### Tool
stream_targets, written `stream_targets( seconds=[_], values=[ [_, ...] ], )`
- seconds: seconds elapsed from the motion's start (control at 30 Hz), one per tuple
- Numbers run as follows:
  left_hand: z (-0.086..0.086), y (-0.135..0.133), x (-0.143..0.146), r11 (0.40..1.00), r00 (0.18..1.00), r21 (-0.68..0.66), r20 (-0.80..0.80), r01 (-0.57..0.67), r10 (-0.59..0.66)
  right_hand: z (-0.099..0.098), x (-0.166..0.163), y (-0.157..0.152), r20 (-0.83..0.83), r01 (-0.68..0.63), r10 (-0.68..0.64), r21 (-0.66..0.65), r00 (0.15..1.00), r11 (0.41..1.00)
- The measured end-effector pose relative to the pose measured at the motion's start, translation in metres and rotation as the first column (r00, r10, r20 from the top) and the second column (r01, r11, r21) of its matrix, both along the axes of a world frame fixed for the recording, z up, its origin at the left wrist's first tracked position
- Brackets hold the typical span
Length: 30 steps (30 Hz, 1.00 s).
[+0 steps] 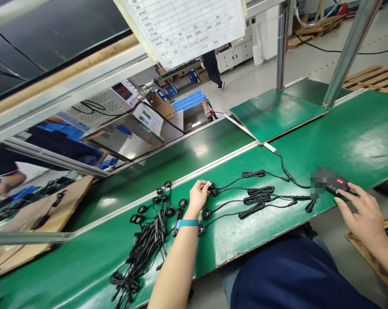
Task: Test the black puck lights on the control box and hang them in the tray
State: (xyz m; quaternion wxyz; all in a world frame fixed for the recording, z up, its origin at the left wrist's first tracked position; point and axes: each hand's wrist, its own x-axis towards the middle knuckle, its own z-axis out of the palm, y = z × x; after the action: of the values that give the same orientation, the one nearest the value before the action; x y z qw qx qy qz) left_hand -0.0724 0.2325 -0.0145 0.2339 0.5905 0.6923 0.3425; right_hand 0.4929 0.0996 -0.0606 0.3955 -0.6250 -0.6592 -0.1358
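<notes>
My left hand [199, 196], with a teal band at the wrist, is pinched around a small black round head [211, 186] on a cable. Beside its fingertips lies another such head [215, 192]. Coiled black cables [258, 195] run rightwards from these heads across the green bench. My right hand [362, 214] has its fingers spread, the fingertips touching the near side of a black box [338, 183] with a lit red display. A blurred patch hides the box's left end, where cables meet it. Below that patch hangs a black connector [310, 206].
A tangled heap of black cables [145, 244] with several round heads lies left of my left arm. A green board [277, 113] rests at the back. Metal posts [351, 56] and a hanging paper sheet [194, 30] frame the bench. Another person's hand [7, 184] is at far left.
</notes>
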Motion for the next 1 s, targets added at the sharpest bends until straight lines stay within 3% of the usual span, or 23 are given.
stream_targets(
  seconds=[0.13,0.2,0.27,0.4,0.63,0.7,0.77,0.83,0.9,1.0],
  values=[
    [0.003,-0.003,0.0,1.0,1.0,-0.002,-0.011,0.014,-0.014,0.018,-0.013,0.005,-0.057,0.046,-0.042,0.081,0.998,0.996],
    [0.005,-0.003,-0.001,1.0,0.999,-0.008,-0.03,0.015,-0.016,0.027,-0.026,0.009,-0.13,0.008,0.003,0.085,0.991,0.996],
    [0.007,-0.001,-0.002,1.0,0.999,-0.026,-0.029,0.016,-0.017,0.031,-0.041,0.012,-0.194,-0.13,0.135,0.04,0.972,0.991],
    [0.009,0.004,-0.003,0.996,0.999,-0.074,0.009,0.04,-0.039,0.026,-0.059,0.021,-0.223,-0.386,0.362,-0.077,0.905,0.919],
    [0.014,-0.001,-0.004,0.993,0.986,-0.113,-0.163,0.021,-0.039,0.024,-0.061,0.03,-0.207,-0.402,0.359,-0.24,0.91,0.883],
    [0.02,-0.001,0.006,1.0,0.96,-0.019,-0.278,0.008,-0.013,0.029,-0.062,0.031,-0.224,-0.426,0.371,-0.303,0.901,0.852],
    [0.028,-0.003,0.03,0.986,0.911,0.16,-0.412,0.055,0.017,0.034,-0.062,0.033,-0.254,-0.447,0.376,-0.355,0.891,0.821],
    [0.035,-0.01,0.072,0.934,0.874,0.29,-0.484,0.21,-0.046,0.036,-0.062,0.034,-0.296,-0.458,0.365,-0.372,0.883,0.807],
    [0.039,-0.021,0.128,0.858,0.846,0.292,-0.466,0.422,-0.258,0.036,-0.062,0.034,-0.339,-0.47,0.356,-0.366,0.871,0.803],
    [0.039,-0.036,0.213,0.692,0.703,0.193,-0.38,0.695,-0.601,0.034,-0.061,0.034,-0.387,-0.499,0.361,-0.359,0.849,0.789]
  ],
)
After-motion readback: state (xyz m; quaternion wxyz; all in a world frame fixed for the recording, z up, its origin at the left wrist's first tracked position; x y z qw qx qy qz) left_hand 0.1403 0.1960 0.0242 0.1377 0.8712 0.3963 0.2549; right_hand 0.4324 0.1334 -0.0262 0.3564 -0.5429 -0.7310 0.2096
